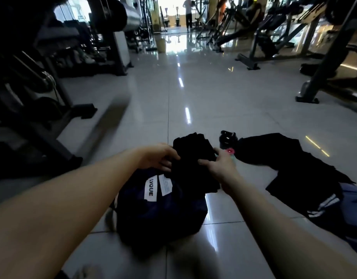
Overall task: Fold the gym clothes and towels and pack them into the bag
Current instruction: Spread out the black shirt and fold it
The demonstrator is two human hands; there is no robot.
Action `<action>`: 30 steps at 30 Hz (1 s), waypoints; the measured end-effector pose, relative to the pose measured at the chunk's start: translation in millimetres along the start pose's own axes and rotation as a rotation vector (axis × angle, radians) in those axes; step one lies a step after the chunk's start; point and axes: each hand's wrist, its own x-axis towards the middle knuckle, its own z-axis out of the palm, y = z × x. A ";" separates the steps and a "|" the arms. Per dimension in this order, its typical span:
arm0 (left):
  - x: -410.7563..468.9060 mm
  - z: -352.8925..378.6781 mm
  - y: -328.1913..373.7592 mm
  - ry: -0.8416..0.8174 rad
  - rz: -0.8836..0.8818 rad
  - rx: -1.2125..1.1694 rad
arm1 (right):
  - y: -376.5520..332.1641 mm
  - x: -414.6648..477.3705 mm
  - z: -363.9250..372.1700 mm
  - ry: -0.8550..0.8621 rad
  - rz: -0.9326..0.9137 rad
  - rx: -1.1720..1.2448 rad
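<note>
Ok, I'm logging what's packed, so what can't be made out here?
All in the head view:
Inside of the bag: hidden by its own cloth and by the garment that the left hand and right hand hold over it.
Pink thing: mostly behind the right hand.
Blue cloth: cut off by the right edge.
Print on the small label: too small to read.

Navy bag [163, 214] with white label [150, 188], black folded garment [193, 168], white-striped trousers [322, 204].
</note>
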 end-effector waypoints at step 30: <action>70.7 -120.9 -214.6 0.895 -0.349 0.280 | 99.3 152.0 140.1 -0.152 -0.214 -0.654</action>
